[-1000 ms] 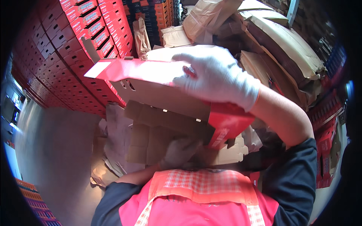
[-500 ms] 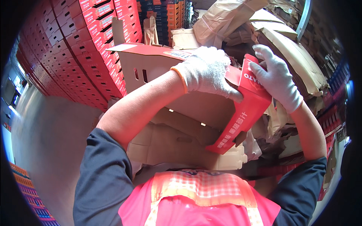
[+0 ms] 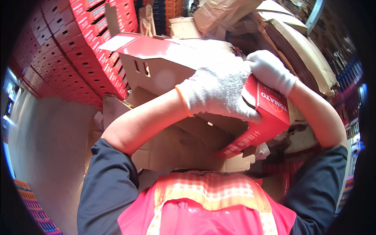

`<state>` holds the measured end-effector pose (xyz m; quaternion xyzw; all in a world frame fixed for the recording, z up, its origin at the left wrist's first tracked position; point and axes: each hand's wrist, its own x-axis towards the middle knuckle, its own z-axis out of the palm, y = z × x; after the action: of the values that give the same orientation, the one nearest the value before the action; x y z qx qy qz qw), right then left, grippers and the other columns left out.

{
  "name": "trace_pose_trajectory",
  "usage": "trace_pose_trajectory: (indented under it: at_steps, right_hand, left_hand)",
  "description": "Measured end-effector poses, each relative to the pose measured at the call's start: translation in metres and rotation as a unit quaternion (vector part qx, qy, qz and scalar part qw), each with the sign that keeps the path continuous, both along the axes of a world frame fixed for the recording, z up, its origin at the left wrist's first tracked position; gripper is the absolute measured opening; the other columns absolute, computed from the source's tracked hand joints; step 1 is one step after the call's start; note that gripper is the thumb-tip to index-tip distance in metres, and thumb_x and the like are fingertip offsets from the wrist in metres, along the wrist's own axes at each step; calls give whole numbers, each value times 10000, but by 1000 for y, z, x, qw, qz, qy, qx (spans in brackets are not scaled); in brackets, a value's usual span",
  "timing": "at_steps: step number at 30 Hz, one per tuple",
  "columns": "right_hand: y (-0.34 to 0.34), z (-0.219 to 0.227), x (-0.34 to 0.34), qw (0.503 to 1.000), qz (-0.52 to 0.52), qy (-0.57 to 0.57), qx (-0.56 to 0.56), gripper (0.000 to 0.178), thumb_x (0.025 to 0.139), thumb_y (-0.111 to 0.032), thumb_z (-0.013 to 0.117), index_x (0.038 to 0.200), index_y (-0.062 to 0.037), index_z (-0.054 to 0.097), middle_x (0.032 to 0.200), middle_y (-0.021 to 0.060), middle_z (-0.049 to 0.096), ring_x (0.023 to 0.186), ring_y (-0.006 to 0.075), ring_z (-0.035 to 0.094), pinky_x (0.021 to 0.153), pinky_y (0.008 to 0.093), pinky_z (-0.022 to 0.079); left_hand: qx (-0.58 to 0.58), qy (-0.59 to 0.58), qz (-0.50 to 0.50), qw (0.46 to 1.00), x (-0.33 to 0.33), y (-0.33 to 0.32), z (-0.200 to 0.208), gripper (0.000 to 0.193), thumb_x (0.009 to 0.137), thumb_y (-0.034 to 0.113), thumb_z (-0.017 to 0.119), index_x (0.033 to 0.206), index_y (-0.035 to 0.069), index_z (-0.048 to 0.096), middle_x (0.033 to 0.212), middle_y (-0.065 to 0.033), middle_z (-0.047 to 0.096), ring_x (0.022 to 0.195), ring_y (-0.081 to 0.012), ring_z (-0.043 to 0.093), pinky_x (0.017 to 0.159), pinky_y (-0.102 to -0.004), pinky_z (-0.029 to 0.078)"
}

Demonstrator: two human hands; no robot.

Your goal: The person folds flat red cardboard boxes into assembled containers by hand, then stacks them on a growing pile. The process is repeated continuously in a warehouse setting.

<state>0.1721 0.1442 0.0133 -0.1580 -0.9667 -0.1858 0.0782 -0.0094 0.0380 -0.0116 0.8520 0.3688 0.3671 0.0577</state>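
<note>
A red cardboard box (image 3: 270, 107), partly folded up with a plain brown inside, is tilted in front of me. My left hand (image 3: 219, 88), in a white knit glove, holds its right end, with the thumb on the inner side of the end wall. At the far corner of that end, my gloved right hand (image 3: 270, 70) curls over the red edge beside the left fingers. Its fingertips are partly hidden. The left part of the box stays unfolded, with two slots in the brown panel and a red side flap (image 3: 137, 45) sticking out.
Tall stacks of red boxes (image 3: 58, 47) stand at the left. Flat brown cardboard (image 3: 172, 150) lies below the box. Behind are brown paper bundles (image 3: 223, 17) and a cream-wrapped stack (image 3: 301, 51). Grey floor (image 3: 58, 149) stretches along the left.
My right hand has moved from the outside of the end wall to the far corner, its fingers now curled over the edge. The box has turned slightly, and its end sits a little farther right.
</note>
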Motion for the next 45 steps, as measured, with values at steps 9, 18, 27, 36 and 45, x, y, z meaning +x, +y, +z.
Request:
trace_pose_trajectory:
  at_steps: [9, 18, 27, 36, 45]
  right_hand:
    - [-73, 20, -32, 963, -44, 145, -224, 647, 783, -515, 680, 1243, -63, 634, 971, 185, 713, 914, 342, 687, 830, 388, 535]
    - [-1, -6, 36, 788, -60, 399, -464, 572, 768, -256, 710, 1252, 9, 562, 1227, 196, 586, 1011, 209, 605, 880, 313, 485]
    - [-32, -272, 70, 654, -236, 412, -589, 312, 885, -299, 655, 986, -13, 728, 952, 146, 743, 835, 236, 709, 766, 369, 554]
    - [-42, -44, 100, 639, 78, 682, -347, 252, 1023, -192, 540, 1200, -18, 590, 932, 42, 665, 814, 129, 639, 829, 279, 530]
    - [-81, 34, 29, 817, -190, 214, -501, 375, 728, -283, 786, 916, -35, 576, 859, 109, 601, 807, 160, 601, 724, 326, 495]
  left_hand:
    - [-43, -454, -128, 881, -40, 7, -8, 428, 968, 171, 600, 1351, -11, 544, 1304, -169, 599, 1174, -290, 600, 1023, -384, 466]
    - [51, -160, 157, 973, -99, -149, -101, 413, 956, 201, 556, 1257, -76, 606, 1260, -221, 643, 1227, -340, 589, 1092, -435, 395]
    - [35, 140, 58, 988, -34, -117, -27, 1082, 571, 576, 861, 1397, -6, 472, 1397, -243, 463, 1293, -443, 449, 1037, -520, 415]
    - [246, -142, 40, 958, 70, -43, -54, 899, 654, 372, 874, 1385, -1, 504, 1344, -260, 538, 1160, -428, 569, 970, -496, 478]
    - [124, -338, 126, 924, 96, -27, -81, 1431, 557, 506, 888, 1574, 36, -3, 1577, -331, 106, 1346, -475, 381, 1082, -497, 376]
